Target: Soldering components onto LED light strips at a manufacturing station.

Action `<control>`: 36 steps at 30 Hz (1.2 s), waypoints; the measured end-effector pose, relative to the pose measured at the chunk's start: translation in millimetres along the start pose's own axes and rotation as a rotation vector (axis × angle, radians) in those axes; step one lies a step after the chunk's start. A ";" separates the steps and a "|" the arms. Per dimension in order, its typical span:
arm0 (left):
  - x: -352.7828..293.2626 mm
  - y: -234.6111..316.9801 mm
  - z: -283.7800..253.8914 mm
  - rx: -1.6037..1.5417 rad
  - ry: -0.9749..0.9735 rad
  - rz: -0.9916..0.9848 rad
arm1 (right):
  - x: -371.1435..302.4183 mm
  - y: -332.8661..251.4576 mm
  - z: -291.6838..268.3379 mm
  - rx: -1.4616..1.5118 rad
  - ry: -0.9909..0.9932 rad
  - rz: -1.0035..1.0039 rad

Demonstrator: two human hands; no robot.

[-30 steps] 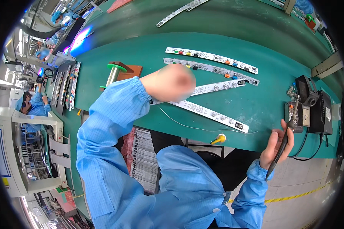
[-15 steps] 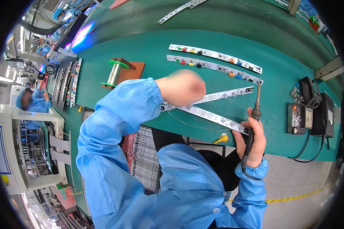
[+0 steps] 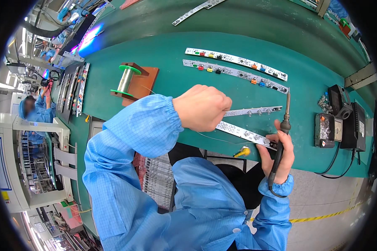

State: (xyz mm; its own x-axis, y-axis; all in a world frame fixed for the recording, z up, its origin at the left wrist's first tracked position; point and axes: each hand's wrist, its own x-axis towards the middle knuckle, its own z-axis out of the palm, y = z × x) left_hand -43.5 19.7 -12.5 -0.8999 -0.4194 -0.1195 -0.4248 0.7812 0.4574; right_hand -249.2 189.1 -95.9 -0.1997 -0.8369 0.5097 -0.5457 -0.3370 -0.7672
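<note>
My left hand [image 3: 202,108] is closed in a fist over the near ends of two narrow white circuit boards; its fingertips and whatever they grip are hidden. The upper board [image 3: 255,111] slants right from beneath it, and the lower board [image 3: 241,131] runs down to my right hand [image 3: 284,154]. That hand is wrapped round a soldering iron [image 3: 280,146] with its tip pointing up and away, while its thumb and a finger touch the lower board's right end. A thin wire [image 3: 222,140] curves out below my left hand. Behind the left sleeve stands a solder wire spool [image 3: 125,80].
Two more strip boards [image 3: 238,60] with coloured connectors lie farther back. On the right are a small parts box [image 3: 325,129] and a black station [image 3: 354,125] with a cable. A yellow plug-like piece [image 3: 242,152] sits at the front edge. Another person [image 3: 37,109] works far left.
The upper board's right end has swung toward me, narrowing the gap to the lower board. My right hand and the iron have shifted slightly right. A wire now shows leaving the spool.
</note>
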 end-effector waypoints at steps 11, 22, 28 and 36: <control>-16.5 4.2 7.8 -0.097 0.042 -0.084 | -5.2 1.8 -1.7 -0.058 0.109 -0.060; -20.9 19.5 5.8 -0.137 -0.092 -0.066 | -7.5 5.4 -10.9 0.212 0.131 0.074; -21.2 14.3 1.2 -0.476 -0.047 -0.231 | -3.4 8.6 -8.6 0.198 0.176 -0.065; -16.4 33.9 -3.1 -0.783 0.137 -0.233 | 17.4 -15.9 -12.2 0.549 0.546 0.076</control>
State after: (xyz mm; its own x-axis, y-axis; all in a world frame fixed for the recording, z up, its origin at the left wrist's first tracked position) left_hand -42.8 51.6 7.7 -0.7555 -0.6234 -0.2018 -0.3617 0.1401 0.9217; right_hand -254.0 185.2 -70.1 -0.6710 -0.5832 0.4579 -0.0615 -0.5716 -0.8182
